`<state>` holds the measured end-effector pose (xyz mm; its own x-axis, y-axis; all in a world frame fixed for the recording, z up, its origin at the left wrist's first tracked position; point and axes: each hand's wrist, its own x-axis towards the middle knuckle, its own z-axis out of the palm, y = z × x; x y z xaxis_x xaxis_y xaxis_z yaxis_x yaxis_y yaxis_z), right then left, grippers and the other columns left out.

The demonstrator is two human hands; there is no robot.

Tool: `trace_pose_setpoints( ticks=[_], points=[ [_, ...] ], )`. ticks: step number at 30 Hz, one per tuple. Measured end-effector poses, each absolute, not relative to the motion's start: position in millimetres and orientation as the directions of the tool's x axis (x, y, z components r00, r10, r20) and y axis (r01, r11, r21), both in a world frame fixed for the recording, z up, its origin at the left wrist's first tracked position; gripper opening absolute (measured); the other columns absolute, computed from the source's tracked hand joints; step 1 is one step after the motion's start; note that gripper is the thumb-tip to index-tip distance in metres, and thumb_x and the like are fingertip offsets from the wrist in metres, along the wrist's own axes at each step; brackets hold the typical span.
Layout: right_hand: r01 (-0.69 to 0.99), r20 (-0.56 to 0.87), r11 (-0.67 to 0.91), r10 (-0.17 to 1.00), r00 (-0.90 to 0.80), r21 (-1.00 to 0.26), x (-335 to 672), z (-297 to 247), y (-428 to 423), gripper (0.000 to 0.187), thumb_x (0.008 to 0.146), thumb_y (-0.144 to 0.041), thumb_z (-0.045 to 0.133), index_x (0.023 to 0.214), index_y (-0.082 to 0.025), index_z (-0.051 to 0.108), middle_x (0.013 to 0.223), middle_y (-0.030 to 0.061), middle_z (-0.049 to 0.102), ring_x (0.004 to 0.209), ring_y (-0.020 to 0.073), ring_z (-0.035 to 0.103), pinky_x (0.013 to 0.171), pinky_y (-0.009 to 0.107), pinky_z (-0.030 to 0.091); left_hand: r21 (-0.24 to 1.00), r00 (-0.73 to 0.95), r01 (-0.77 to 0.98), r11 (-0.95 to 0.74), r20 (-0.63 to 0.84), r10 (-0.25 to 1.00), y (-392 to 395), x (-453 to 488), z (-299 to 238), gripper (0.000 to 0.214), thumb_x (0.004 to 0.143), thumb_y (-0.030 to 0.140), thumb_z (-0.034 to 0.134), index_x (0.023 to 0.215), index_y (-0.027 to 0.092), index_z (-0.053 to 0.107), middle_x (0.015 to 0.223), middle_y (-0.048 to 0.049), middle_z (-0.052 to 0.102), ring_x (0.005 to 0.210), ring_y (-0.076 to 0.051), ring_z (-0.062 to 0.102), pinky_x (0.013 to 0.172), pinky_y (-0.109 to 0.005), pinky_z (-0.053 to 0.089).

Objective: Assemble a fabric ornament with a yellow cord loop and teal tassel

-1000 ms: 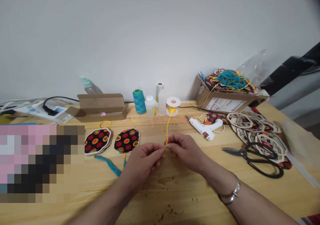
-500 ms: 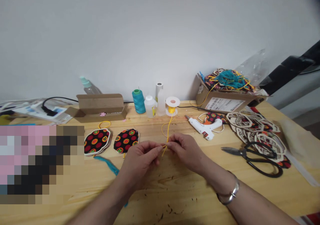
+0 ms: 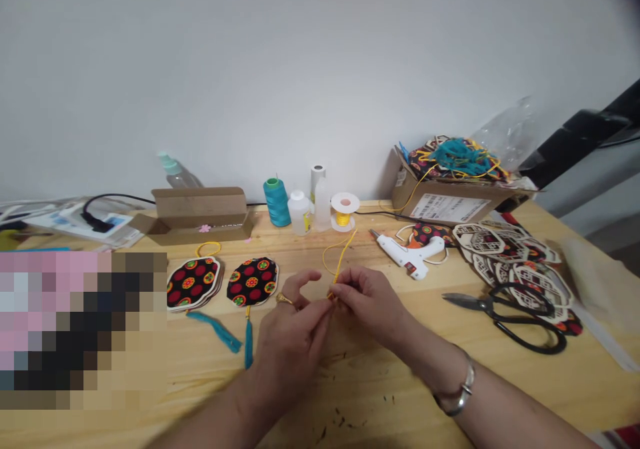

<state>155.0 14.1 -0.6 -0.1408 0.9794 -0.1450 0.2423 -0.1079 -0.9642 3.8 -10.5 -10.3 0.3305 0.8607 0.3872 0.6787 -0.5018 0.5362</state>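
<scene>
A thin yellow cord [image 3: 342, 256] rises from between my fingertips above the middle of the table. My right hand [image 3: 367, 300] pinches it between thumb and fingers. The thumb of my left hand [image 3: 300, 322] presses at the cord's lower end, its index finger raised and curled; a ring is on one finger. Just what the fingertips do at the crossing is hidden. Behind the hands stands a spool of yellow cord [image 3: 344, 218]. Left of my left hand lies an octagonal patterned fabric piece [image 3: 253, 282] with a teal tassel [image 3: 249, 344].
Black-handled scissors [image 3: 520, 312] and stacked patterned pieces [image 3: 535, 286] lie at right, near a white glue gun [image 3: 413, 254]. A filled cardboard box [image 3: 450, 202] stands behind. Teal thread [image 3: 277, 204], bottles [image 3: 300, 214] and an open small box [image 3: 200, 229] line the wall.
My left hand has turned, lifting its index finger and moving its thumb in closer to the right fingertips. The yellow cord's upper end now leans right. The teal tassel is more visible.
</scene>
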Motion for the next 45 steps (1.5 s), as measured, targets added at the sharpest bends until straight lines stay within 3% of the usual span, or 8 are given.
trace_pose_setpoints(
  ticks=[6,11,14,17,21,26,34,45],
  points=[
    [0.306,-0.098,-0.068,0.992,-0.083,-0.95,151,-5,10,0.012,0.074,-0.018,0.051,0.063,-0.017,0.053,0.057,-0.0039,0.049,0.056,0.0101,0.044,0.053,0.022,0.034,0.304,0.441,0.747,-0.591,0.439,0.783,-13,4,-14,0.021,0.081,0.011,0.045,0.09,0.019,0.063,0.128,-0.0142,0.042,0.058,-0.007,0.055,0.055,-0.024,0.045],
    [0.386,-0.027,-0.001,0.998,-0.061,-0.922,148,-11,7,0.011,0.076,-0.015,0.048,0.066,-0.017,0.051,0.064,-0.0026,0.052,0.062,0.0116,0.046,0.057,0.023,0.035,0.258,0.472,0.768,-0.586,0.389,0.791,-11,2,-20,0.023,0.08,0.012,0.046,0.094,0.02,0.062,0.127,-0.0134,0.046,0.059,-0.009,0.055,0.055,-0.024,0.044],
    [0.413,-0.011,0.016,0.998,-0.061,-0.91,148,-12,7,0.012,0.078,-0.014,0.046,0.067,-0.018,0.049,0.063,-0.0027,0.051,0.062,0.0118,0.046,0.056,0.024,0.035,0.33,0.454,0.757,-0.564,0.356,0.817,-12,3,-19,0.025,0.08,0.011,0.044,0.093,0.021,0.062,0.127,-0.0121,0.047,0.06,-0.01,0.055,0.056,-0.026,0.044],
    [0.44,0.01,0.041,0.997,-0.072,-0.897,149,-9,8,0.013,0.079,-0.014,0.045,0.067,-0.018,0.048,0.063,-0.0025,0.05,0.061,0.0121,0.045,0.055,0.024,0.033,0.571,0.374,0.658,-0.491,0.319,0.871,-13,5,-14,0.025,0.079,0.013,0.045,0.094,0.021,0.062,0.123,-0.0116,0.051,0.068,-0.013,0.059,0.064,-0.029,0.046],
    [0.492,0.032,0.074,0.995,-0.092,-0.867,149,-3,6,0.014,0.08,-0.014,0.044,0.067,-0.018,0.047,0.061,-0.0024,0.048,0.059,0.012,0.043,0.054,0.024,0.031,0.899,0.179,0.437,-0.026,-0.059,0.982,-9,9,-2,0.024,0.078,0.027,0.051,0.099,0.019,0.057,0.101,-0.0087,0.064,0.047,-0.01,0.055,0.044,-0.022,0.041],
    [0.543,0.07,0.132,0.989,-0.134,-0.829,147,-4,2,0.013,0.081,-0.013,0.043,0.069,-0.018,0.045,0.064,-0.0012,0.051,0.06,0.0123,0.045,0.055,0.024,0.031,0.93,0.164,0.217,0.295,-0.333,0.928,-1,11,4,0.039,0.071,0.022,0.056,0.109,0.017,0.052,0.102,-0.0077,0.065,0.042,-0.008,0.055,0.041,-0.022,0.042],
    [0.623,0.086,0.194,0.976,-0.2,-0.757,147,-14,-1,0.012,0.084,-0.017,0.04,0.073,-0.018,0.045,0.069,0.001,0.054,0.062,0.0127,0.046,0.055,0.024,0.031,0.943,0.224,0.301,0.141,-0.214,0.951,1,7,4,0.029,0.071,0.015,0.05,0.095,0.018,0.066,0.078,-0.0018,0.07,0.078,-0.018,0.064,0.058,-0.022,0.047],
    [0.612,0.08,0.205,0.971,-0.226,-0.763,149,-6,2,0.013,0.08,-0.012,0.042,0.071,-0.017,0.049,0.067,0.0002,0.054,0.062,0.0117,0.046,0.056,0.023,0.032,0.943,0.228,0.084,0.322,-0.333,0.915,1,8,5,0.016,0.068,0.018,0.057,0.079,0.016,0.069,0.065,-0.0001,0.066,0.054,-0.011,0.055,0.051,-0.02,0.041]
  ],
)
